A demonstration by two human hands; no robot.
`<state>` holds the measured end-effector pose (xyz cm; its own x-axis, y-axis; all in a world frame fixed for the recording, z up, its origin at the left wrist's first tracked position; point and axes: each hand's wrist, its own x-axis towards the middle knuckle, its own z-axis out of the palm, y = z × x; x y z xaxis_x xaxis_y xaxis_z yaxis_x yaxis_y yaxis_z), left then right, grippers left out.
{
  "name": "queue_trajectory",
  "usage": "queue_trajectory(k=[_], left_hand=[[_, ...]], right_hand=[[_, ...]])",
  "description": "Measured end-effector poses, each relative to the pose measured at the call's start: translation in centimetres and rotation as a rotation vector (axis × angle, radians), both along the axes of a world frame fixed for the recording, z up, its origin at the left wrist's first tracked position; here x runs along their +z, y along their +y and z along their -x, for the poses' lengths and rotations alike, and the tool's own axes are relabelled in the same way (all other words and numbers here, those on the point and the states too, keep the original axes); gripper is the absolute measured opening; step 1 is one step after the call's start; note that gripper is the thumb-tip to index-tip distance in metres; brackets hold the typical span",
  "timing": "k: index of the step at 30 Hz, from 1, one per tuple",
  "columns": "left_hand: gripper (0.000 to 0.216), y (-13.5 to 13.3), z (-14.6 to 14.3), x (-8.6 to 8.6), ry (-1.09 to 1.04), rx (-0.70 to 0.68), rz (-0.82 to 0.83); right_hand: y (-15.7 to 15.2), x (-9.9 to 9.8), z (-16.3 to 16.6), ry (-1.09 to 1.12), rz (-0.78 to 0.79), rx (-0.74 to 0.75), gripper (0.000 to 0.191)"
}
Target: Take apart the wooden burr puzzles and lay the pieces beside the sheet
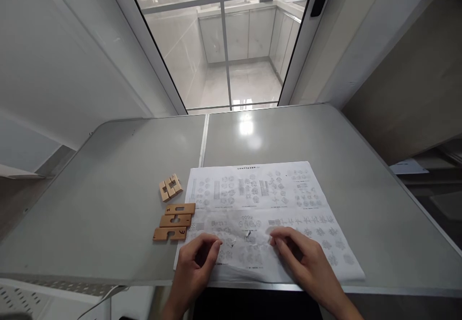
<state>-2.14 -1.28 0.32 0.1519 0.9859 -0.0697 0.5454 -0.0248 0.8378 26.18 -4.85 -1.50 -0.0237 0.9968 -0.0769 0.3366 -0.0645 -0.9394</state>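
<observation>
A printed paper sheet (212, 173) with rows of small diagrams lies creased in front of me. My left hand (198, 261) is over its near left part, fingers curled and thumb close to the forefinger. Opposite it, my right hand (302, 253) has its thumb and forefinger drawn together over the paper. Whether either pinch holds something thin, I cannot make out. Small dark and pale marks show on the sheet between the hands. Beyond my left hand, three notched wooden puzzle pieces (175, 221) lie side by side, the upper ones overlapping the paper's left edge.
Smaller light wooden blocks (171, 187) with cut-outs sit together farther back. The grey table (144, 166) has a metal seam (204, 139) and a raised metal rim. A glazed door (225, 45) stands behind it. Something black (256, 304) is below the front edge.
</observation>
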Motion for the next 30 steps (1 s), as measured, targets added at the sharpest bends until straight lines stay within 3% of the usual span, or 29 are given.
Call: queue_trajectory(k=[9, 13, 30], left_hand=[[0.029, -0.09, 0.14, 0.26, 0.012, 0.06, -0.035], [0.026, -0.06, 0.03, 0.46, 0.007, 0.025, -0.024], [0.034, 0.13, -0.56, 0.59, 0.042, 0.017, -0.04]], right_hand=[[0.23, -0.02, 0.02, -0.023, -0.038, 0.031, 0.026], [0.32, 0.03, -0.08, -0.032, -0.018, 0.055, 0.025], [-0.07, -0.22, 0.15, -0.031, -0.004, -0.031, 0.03]])
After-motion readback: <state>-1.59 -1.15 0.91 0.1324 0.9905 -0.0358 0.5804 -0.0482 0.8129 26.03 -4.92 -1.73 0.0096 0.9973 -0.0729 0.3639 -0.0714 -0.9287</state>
